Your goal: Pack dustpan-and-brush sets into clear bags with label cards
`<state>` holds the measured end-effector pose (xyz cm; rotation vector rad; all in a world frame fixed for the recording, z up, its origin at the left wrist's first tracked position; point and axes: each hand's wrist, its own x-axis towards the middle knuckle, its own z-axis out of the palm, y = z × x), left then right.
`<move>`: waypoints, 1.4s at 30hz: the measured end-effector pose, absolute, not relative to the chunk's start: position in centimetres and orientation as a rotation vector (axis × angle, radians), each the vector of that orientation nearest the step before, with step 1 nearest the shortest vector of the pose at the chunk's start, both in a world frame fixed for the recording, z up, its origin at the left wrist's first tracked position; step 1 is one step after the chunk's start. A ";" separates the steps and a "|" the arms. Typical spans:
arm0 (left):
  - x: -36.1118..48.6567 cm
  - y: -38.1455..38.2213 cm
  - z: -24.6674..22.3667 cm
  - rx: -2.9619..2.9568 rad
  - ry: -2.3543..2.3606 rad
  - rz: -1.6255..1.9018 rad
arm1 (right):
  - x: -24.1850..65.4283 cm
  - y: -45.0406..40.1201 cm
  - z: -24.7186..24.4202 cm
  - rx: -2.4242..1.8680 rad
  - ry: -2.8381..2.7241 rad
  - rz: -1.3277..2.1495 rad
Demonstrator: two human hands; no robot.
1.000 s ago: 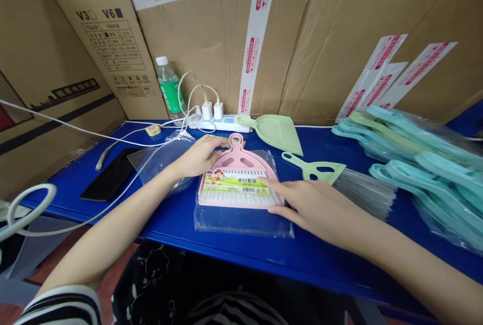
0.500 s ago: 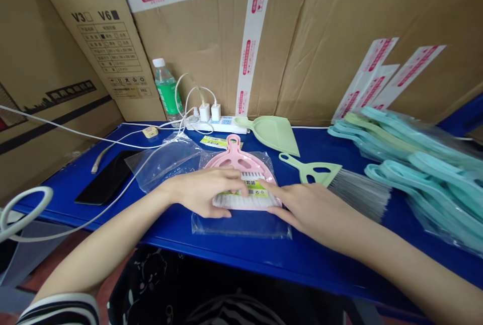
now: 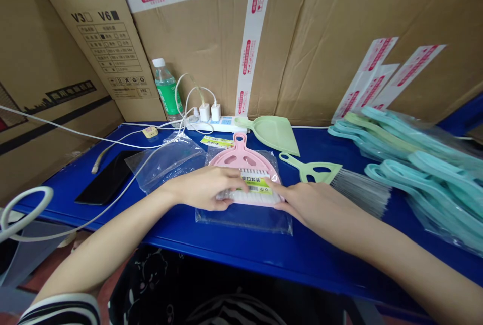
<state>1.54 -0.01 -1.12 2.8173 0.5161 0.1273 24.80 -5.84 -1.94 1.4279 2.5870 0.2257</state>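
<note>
A pink dustpan [image 3: 245, 156] with a white-bristled brush [image 3: 249, 197] on it lies on a clear plastic bag [image 3: 245, 218]; its handle points away from me. A yellow-green label [image 3: 257, 182] covers part of the bristles. My left hand [image 3: 209, 187] grips the left side of the set, fingertips on the brush and label. My right hand [image 3: 307, 203] pinches its right edge between thumb and fingers. Right of it lie a green brush [image 3: 317, 171] and, further back, a green dustpan [image 3: 275, 134].
Bagged turquoise sets [image 3: 426, 164] lie at the right. A power strip [image 3: 226, 124] with chargers, a bottle [image 3: 167, 92], another label [image 3: 216, 142], a loose bag [image 3: 166, 159] and a black phone [image 3: 107, 176] are behind and left. White cables cross the left side. Cardboard boxes [image 3: 211, 53] stand behind.
The pink dustpan and brush have shifted slightly right and away from me, with the handle tilting right. Both hands have moved a little with them, and the bag beneath has shifted slightly.
</note>
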 end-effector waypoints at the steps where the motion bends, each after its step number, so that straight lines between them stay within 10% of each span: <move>1: 1.5 0.0 -1.2 2.829 0.521 0.127 | 24.7 -5.8 -1.8 1.437 2.562 0.214; 42: 2.5 -0.3 -1.6 2.998 0.588 0.397 | 23.5 -4.3 -4.5 1.181 3.256 0.892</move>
